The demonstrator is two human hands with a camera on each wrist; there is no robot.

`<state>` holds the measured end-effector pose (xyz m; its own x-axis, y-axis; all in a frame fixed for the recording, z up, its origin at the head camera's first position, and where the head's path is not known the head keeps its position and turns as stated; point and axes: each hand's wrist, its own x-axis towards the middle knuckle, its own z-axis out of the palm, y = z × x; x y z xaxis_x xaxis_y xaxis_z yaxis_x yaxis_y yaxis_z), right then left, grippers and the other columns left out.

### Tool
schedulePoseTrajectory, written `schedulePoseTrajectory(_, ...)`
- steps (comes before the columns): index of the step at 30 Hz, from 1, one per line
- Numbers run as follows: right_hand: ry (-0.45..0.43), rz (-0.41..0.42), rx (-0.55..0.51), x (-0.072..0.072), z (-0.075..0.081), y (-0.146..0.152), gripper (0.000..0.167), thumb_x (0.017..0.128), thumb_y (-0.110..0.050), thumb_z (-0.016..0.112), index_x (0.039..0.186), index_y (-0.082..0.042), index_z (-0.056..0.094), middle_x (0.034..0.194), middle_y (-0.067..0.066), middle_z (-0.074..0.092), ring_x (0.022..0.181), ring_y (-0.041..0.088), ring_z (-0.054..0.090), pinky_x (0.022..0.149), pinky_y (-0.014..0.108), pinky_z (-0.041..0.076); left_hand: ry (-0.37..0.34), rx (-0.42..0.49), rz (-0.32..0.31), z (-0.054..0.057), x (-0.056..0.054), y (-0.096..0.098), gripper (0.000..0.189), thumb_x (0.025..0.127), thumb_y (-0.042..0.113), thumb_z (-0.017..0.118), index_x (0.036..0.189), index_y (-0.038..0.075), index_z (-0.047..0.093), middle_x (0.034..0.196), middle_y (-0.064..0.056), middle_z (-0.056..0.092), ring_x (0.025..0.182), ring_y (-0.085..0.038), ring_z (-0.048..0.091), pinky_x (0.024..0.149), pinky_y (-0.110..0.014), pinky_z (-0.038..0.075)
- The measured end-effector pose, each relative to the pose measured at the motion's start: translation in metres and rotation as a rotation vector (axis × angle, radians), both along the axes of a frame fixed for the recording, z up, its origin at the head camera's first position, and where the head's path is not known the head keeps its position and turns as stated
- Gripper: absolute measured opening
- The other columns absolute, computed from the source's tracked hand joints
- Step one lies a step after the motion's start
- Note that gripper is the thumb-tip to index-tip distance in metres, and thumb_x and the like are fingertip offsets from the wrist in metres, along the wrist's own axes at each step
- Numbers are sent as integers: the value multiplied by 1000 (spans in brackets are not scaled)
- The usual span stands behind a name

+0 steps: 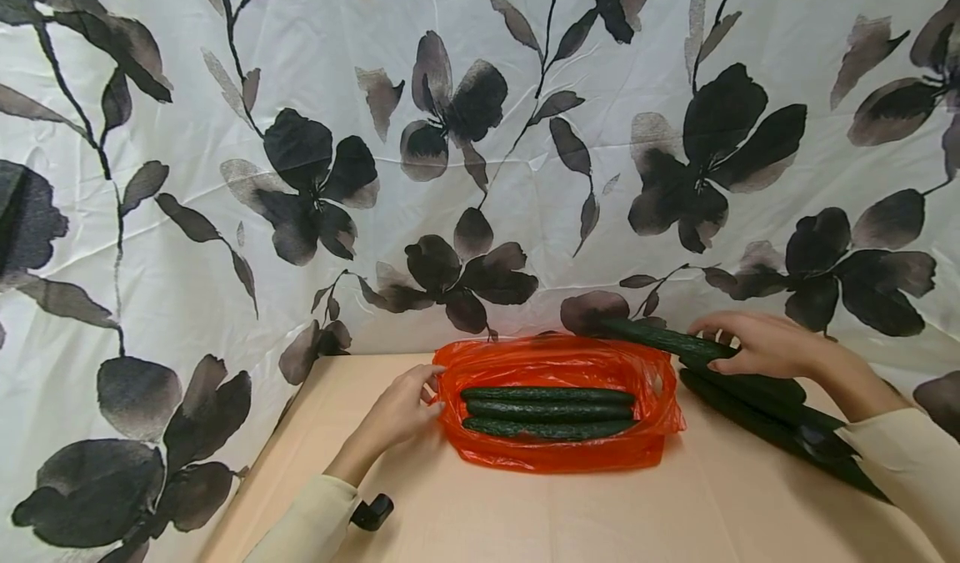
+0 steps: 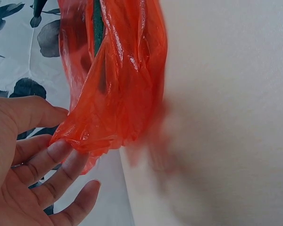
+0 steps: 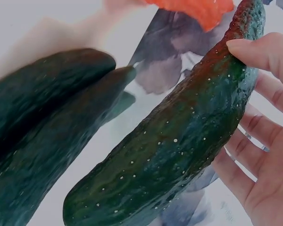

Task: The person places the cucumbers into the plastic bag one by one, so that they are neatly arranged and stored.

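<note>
Reaching in from the lower left of the head view, the left hand (image 1: 405, 404) pinches the left edge of the red bag (image 1: 555, 459) between thumb and loosely bent fingers. The bag lies at lower centre on the bench (image 1: 585, 517), with three cucumbers (image 1: 547, 409) side by side within it. At right, the right hand (image 1: 772, 344), forearm slanting up leftward, grips a raised cucumber (image 1: 667, 339) with thumb and fingers, above more cucumbers (image 1: 765, 417).
</note>
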<state>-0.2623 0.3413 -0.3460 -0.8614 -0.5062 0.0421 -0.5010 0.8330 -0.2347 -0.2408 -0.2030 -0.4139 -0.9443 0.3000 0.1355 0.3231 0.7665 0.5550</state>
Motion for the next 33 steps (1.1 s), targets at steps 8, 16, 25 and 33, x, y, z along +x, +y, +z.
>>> schedulePoseTrajectory(8,2,40,1,-1,3,-23,46,85,-31,78,129,-22,65,108,-8,66,95,12,64,71,32,54,-10,3,0,1,1,-2,52,84,6,77,133,2,61,98,-1,63,82,-14,61,72,-28,54)
schedulePoseTrajectory(16,1,95,-15,-2,7,-49,49,84,-28,79,130,-19,66,115,-6,67,98,15,64,77,41,56,-12,12,-7,0,3,-3,52,84,6,77,133,2,62,99,0,64,82,-13,61,73,-28,54)
schedulePoseTrajectory(25,-11,143,2,-5,8,-74,46,83,-27,79,127,-24,66,109,-11,66,96,12,62,78,38,55,-16,3,-6,1,4,-3,52,84,7,78,133,3,62,100,-1,64,83,-14,61,74,-30,55)
schedulePoseTrajectory(33,-64,152,3,-4,13,-95,48,84,-28,80,129,-24,64,117,-7,67,100,15,64,84,47,57,-16,10,-18,2,4,-4,51,84,6,77,133,2,62,99,-1,64,82,-13,60,73,-28,54)
